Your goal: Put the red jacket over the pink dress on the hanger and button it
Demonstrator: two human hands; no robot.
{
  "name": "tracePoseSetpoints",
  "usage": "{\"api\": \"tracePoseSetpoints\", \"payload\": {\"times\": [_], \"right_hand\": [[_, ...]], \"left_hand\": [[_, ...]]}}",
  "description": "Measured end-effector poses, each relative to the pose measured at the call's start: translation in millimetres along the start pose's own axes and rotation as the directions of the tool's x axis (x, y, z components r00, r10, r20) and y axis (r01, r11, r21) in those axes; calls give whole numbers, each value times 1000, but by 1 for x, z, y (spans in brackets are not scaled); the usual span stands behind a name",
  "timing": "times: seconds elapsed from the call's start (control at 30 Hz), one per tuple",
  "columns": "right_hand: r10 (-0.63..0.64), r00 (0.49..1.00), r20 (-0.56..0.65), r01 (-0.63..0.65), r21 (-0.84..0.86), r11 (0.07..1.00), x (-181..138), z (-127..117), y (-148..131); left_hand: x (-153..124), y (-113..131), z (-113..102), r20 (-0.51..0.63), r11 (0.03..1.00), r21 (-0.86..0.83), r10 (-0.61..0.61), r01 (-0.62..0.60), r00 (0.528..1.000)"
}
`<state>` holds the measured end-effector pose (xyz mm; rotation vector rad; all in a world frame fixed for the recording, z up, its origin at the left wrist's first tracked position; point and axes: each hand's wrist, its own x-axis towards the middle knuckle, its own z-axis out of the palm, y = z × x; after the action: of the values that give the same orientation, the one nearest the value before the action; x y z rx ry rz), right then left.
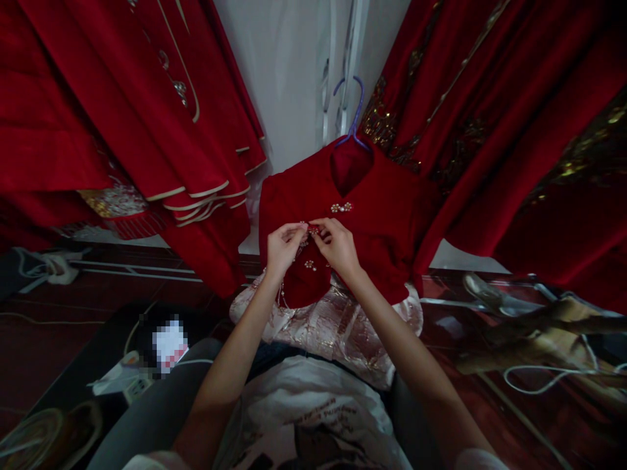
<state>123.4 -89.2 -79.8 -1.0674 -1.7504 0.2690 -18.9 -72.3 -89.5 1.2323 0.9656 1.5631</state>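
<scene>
A small red velvet jacket hangs on a purple hanger in front of me. Its front carries beaded clasps: one near the collar, another lower down. My left hand and my right hand meet at the middle clasp, fingers pinched on it from both sides. Below the jacket a pale pink embroidered skirt spreads over my lap.
Long red garments with gold trim hang at the left and right. A white wall is behind. On the dark floor lie cables, a white power strip at lower left and a white bag on my lap.
</scene>
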Motion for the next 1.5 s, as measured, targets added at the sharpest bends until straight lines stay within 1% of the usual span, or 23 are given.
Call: {"api": "tracePoseSetpoints", "payload": {"times": [0.07,0.13,0.27,0.4,0.47,0.6,0.73,0.83,0.97,1.07,1.13,1.17,1.23,1.3,1.37,1.43,1.5], "right_hand": [[11,1000,-17,-10,27,1000,-2,2,-1],[26,999,-25,-24,91,996,-5,3,-3],[97,995,-40,-86,207,975,-5,4,-2],[160,985,-66,-137,266,954,-2,6,1],[176,981,-81,-148,271,951,-1,7,1],[166,980,-108,-133,261,956,0,9,-1],[145,982,-125,-113,235,966,0,9,-2],[132,984,-117,-107,199,974,1,10,-2],[133,985,-106,-111,187,976,-1,9,-3],[148,988,-48,-133,239,962,-13,4,-2],[164,986,7,-160,249,955,-25,-3,1],[176,983,47,-182,222,958,-31,-9,3],[208,963,171,-227,99,969,-39,-22,6],[254,922,292,-245,-69,967,-43,-36,6],[308,881,359,-246,-208,947,-43,-49,2],[356,832,425,-262,-265,928,-42,-59,-3],[396,771,499,-284,-287,915,-42,-63,-7]], "left_hand": [[-1,1,0,13,999,16,33,-34,999],[-2,3,-1,26,997,35,61,-62,998],[-3,5,-2,30,994,61,84,-86,996],[-5,8,-4,49,983,130,124,-130,991],[-5,9,-5,57,975,163,143,-150,988],[-5,8,-7,70,962,201,173,-184,982],[-3,5,-13,79,958,228,156,-171,985],[1,5,-18,130,945,279,138,-170,982],[4,8,-24,228,895,352,201,-273,953],[0,4,-27,256,873,379,220,-307,941],[-7,-3,-29,226,868,402,215,-292,950],[-12,-7,-29,210,865,416,207,-279,956],[-27,-15,-29,209,853,456,175,-254,962],[-46,-21,-26,229,834,504,121,-224,966],[-66,-26,-22,249,828,533,48,-178,967],[-84,-31,-18,262,830,541,-13,-136,965],[-94,-35,-15,289,812,563,-17,-155,957]]}}
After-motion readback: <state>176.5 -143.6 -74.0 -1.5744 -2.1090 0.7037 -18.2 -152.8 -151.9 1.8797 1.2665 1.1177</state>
